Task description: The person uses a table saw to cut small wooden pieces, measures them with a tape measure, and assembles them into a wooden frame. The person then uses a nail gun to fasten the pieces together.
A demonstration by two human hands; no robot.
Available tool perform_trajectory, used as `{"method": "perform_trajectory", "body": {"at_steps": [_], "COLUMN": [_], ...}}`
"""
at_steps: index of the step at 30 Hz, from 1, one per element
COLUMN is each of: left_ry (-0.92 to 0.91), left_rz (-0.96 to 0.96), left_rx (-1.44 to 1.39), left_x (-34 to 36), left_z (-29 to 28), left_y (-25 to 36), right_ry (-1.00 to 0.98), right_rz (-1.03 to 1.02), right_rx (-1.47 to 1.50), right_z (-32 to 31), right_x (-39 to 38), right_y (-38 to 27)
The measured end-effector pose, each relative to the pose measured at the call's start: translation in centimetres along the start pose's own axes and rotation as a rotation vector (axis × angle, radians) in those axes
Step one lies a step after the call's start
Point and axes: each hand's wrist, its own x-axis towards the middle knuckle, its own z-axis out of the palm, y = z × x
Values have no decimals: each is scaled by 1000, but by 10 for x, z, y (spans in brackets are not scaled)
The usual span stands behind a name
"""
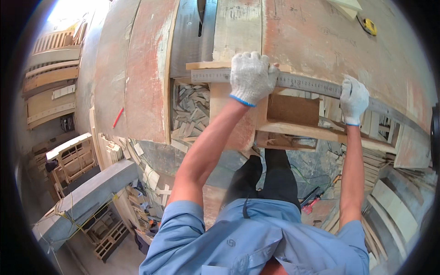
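A long steel ruler (pixel 302 83) lies across the near edge of the wooden worktable, running from the metal saw plate far to the right. My left hand (pixel 251 78), in a white knit glove with a blue cuff, is closed over the ruler toward its left end. Just behind the ruler, a thin wooden strip (pixel 206 65) lies along it and passes under or beside that hand; its grip on the strip is partly hidden. Farther right, my gloved right hand (pixel 354 100) has its fingers wrapped over the same ruler.
A saw plate (pixel 188 43) with a dark blade slot is set into the worktable (pixel 144 64). Offcuts (pixel 190 107) fill an opening below it. A red pencil (pixel 118 117) lies at left, a yellow tape measure (pixel 369 26) at far right. Scrap wood surrounds my legs.
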Motion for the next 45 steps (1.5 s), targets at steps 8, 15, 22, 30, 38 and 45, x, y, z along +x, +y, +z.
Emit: {"method": "perform_trajectory", "body": {"at_steps": [8, 15, 22, 30, 38, 45], "left_ry": [-16, 18, 16, 51, 64, -97], "left_rz": [-2, 13, 18, -4, 3, -128], "left_rx": [-41, -12, 13, 62, 115, 103], "left_x": [26, 91, 160, 196, 193, 136], "left_z": [6, 36, 72, 91, 89, 58], "left_y": [-17, -42, -74, -88, -96, -43], "right_ry": [17, 72, 108, 56, -63, -136], "right_rz": [-64, -126, -90, -22, 13, 30], "right_rx": [31, 5, -33, -83, 6, -10], "right_z": [13, 58, 99, 113, 104, 68], "right_x": [18, 78, 146, 191, 197, 126], "right_y": [6, 36, 55, 53, 40, 39]}}
